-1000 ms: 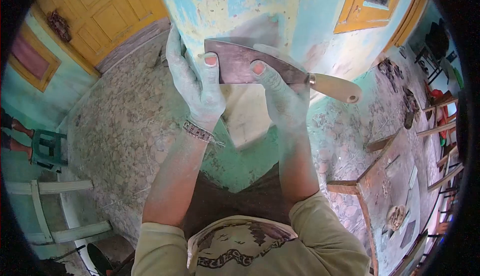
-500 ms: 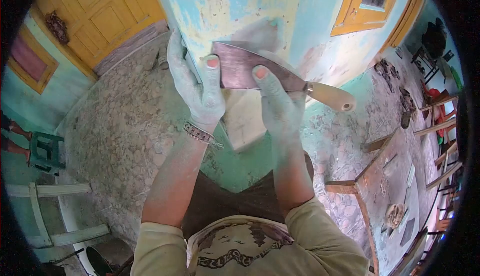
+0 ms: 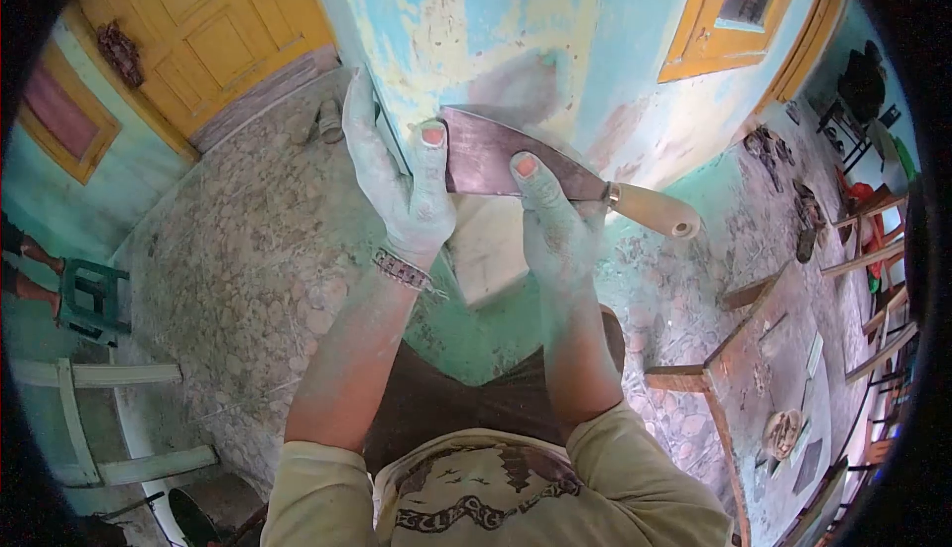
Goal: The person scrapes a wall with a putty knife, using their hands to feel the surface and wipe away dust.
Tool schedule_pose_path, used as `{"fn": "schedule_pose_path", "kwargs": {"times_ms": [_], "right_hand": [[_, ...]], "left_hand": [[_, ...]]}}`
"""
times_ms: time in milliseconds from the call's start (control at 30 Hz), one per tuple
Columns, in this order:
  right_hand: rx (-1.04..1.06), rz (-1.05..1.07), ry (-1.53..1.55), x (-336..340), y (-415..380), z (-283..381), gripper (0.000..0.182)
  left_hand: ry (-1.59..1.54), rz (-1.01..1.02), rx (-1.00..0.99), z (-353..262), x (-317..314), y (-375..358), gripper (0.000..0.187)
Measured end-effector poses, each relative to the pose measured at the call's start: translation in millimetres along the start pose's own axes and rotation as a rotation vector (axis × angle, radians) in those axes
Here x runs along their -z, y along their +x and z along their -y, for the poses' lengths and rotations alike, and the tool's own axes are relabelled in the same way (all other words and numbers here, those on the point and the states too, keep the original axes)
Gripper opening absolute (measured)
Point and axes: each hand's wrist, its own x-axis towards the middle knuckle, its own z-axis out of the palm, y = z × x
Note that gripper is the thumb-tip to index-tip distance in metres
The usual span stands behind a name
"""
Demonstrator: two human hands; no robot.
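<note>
My right hand (image 3: 558,225) grips a putty knife (image 3: 486,160) by its wide metal blade, thumb flat on the face and fingers mostly hidden behind. The wooden handle (image 3: 654,212) points out to the right. My left hand (image 3: 402,185) is at the blade's other end, its thumb against that edge. Its fingers stretch upward, apart from the blade. A pale, dusty coating covers both hands and the forearms. Beyond them stands the corner of a blue wall (image 3: 615,11) with patches of cream and a darker grey patch (image 3: 516,86).
A yellow door (image 3: 213,31) is at the upper left, a yellow-framed window (image 3: 734,16) at the upper right. A wooden table (image 3: 739,378) lies to the right, and a green stool (image 3: 94,299) to the left beside another person's feet (image 3: 40,274). Shoes (image 3: 808,215) rest on the floor.
The view has shifted slightly, so wall and door sit a little lower. Both hands and the putty knife appear slightly lower too, with the same hold on the blade.
</note>
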Motion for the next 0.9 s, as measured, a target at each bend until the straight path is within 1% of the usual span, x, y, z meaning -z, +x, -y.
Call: {"fn": "schedule_pose_path", "kwargs": {"times_ms": [33, 133, 267, 333, 367, 433, 533, 667, 733, 833, 900], "right_hand": [[-0.007, -0.021, 0.004, -0.5, -2.2, -0.1, 0.036], [-0.036, 0.001, 0.02, 6.7, -1.9, -0.6, 0.044], [0.006, 0.0, 0.082, 5.3, 2.2, -4.9, 0.044], [0.025, 0.001, 0.063, -4.2, -1.8, -1.1, 0.045], [0.008, 0.002, 0.047, 0.5, -2.9, -0.1, 0.041], [-0.016, 0.023, 0.026, 6.2, -0.1, 1.1, 0.035], [0.047, -0.026, 0.05, 2.8, 1.5, 0.3, 0.043], [0.03, -0.029, 0.076, 2.8, -0.7, -0.2, 0.042], [0.045, -0.011, 0.082, 5.1, 1.6, 2.3, 0.042], [0.058, -0.055, 0.127, -2.7, 1.5, -1.1, 0.041], [0.052, -0.043, 0.103, -2.7, 1.4, -0.5, 0.041]], "left_hand": [[-0.021, 0.002, -0.001, 0.1, -0.4, -0.4, 0.071], [-0.039, 0.021, 0.01, -2.3, -1.5, -2.9, 0.07], [0.049, 0.009, 0.016, -5.0, -0.5, -1.2, 0.07], [-0.046, 0.022, 0.017, -2.8, -0.2, -0.8, 0.07], [-0.093, 0.028, 0.017, -2.5, -0.4, -0.6, 0.07], [-0.045, 0.014, 0.011, -3.3, -1.1, -2.4, 0.07], [-0.008, -0.001, -0.005, -2.8, 0.2, 0.5, 0.071], [-0.057, 0.012, 0.01, -2.8, -1.4, -1.8, 0.071], [-0.035, 0.005, 0.0, -1.3, -1.1, -2.1, 0.071], [-0.024, -0.003, -0.008, -1.3, -0.9, -0.8, 0.07], [-0.025, 0.001, 0.0, -1.8, -2.0, -3.1, 0.07]]}}
